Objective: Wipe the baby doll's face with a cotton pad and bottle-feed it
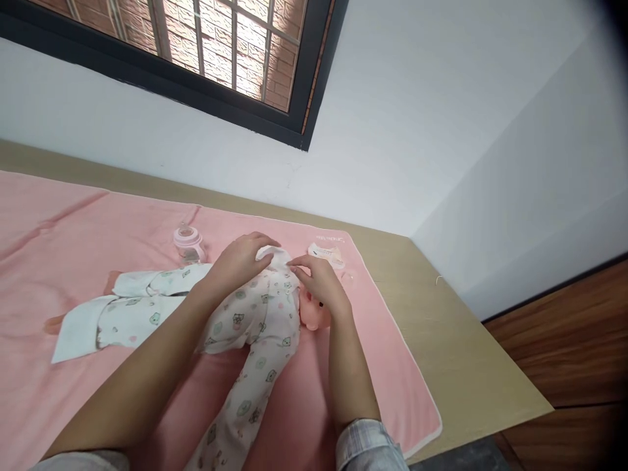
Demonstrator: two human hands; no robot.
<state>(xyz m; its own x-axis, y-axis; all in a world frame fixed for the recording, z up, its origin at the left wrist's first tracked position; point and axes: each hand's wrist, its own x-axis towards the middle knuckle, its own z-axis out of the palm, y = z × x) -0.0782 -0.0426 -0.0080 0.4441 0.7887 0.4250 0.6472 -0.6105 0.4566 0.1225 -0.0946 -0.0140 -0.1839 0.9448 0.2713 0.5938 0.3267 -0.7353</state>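
Observation:
A baby doll (314, 311) lies on a pink blanket, its head partly hidden behind my right wrist. It wears a white outfit (235, 320) printed with small animals. The trouser legs stretch left, where the doll's feet poke out of the wide cuffs. One long sleeve (258, 379) extends toward me. At the far sleeve's white cuff (276, 255), my left hand (245, 255) curls its fingers and thumb around the cloth's left side. My right hand (318, 281) pinches the same cuff from the right, close to the doll's face.
Beyond the doll's legs stands a pink-lidded baby bottle (189, 243). A small white and peach packet (326, 254) rests past my right hand. The pink blanket (392, 386) covers much of a wooden surface (441, 340), bordered by a white wall and a barred window (230, 52).

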